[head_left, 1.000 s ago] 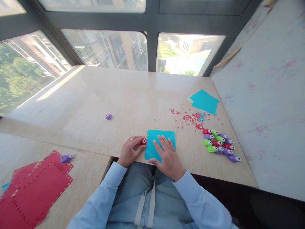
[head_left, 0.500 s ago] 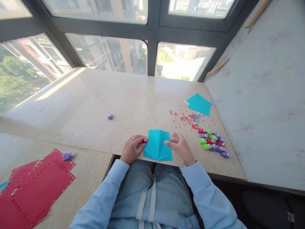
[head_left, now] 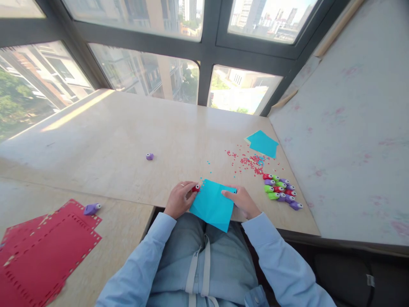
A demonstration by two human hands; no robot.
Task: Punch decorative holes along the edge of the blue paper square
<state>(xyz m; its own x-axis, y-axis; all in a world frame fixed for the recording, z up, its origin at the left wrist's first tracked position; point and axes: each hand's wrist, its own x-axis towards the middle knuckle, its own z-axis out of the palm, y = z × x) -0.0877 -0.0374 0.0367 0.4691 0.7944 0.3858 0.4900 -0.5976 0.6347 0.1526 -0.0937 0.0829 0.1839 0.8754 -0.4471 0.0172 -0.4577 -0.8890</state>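
A teal paper sheet (head_left: 213, 204) lies turned at an angle at the near edge of the beige table (head_left: 153, 136), one corner hanging over my lap. My left hand (head_left: 179, 198) grips a small red paper punch (head_left: 195, 188) against the sheet's upper left corner. My right hand (head_left: 242, 200) pinches the sheet's right edge between thumb and fingers.
A cluster of several red, green and purple punches (head_left: 280, 190) sits right of the sheet, with red and teal confetti (head_left: 251, 162) and more teal sheets (head_left: 262, 143) behind. One purple punch (head_left: 149, 156) lies mid-table. Punched red sheets (head_left: 44, 251) and another purple punch (head_left: 91, 208) are on the lower left surface.
My right hand lifted off the flat teal sheet, took its right edge and turned the sheet, which now hangs over the table edge. My left hand stayed on the red punch.
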